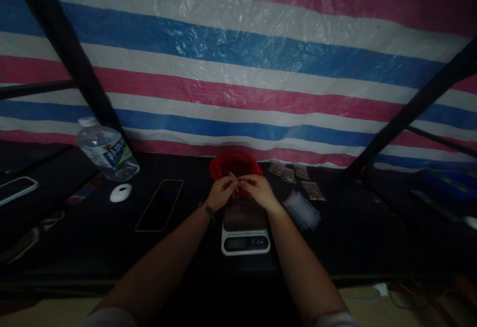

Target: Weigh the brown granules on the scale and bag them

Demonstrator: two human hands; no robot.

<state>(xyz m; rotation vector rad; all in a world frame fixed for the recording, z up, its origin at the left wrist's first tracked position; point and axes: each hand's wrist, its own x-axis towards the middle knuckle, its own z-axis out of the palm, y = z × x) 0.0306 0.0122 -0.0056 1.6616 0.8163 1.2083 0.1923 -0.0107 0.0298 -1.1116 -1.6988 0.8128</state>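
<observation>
My left hand (222,192) and my right hand (257,190) meet above a small white digital scale (245,237) on the dark table. Both hands have their fingers pinched together on a small item between them, too small and dim to name. Just behind the hands sits a red bag (234,166) with its mouth open. A bracelet circles my left wrist.
A phone (160,204) lies flat left of the scale, with a white round object (120,193) and a water bottle (108,151) beyond it. Several small filled packets (294,174) and a stack of clear bags (301,209) lie to the right. Another phone (15,189) rests far left.
</observation>
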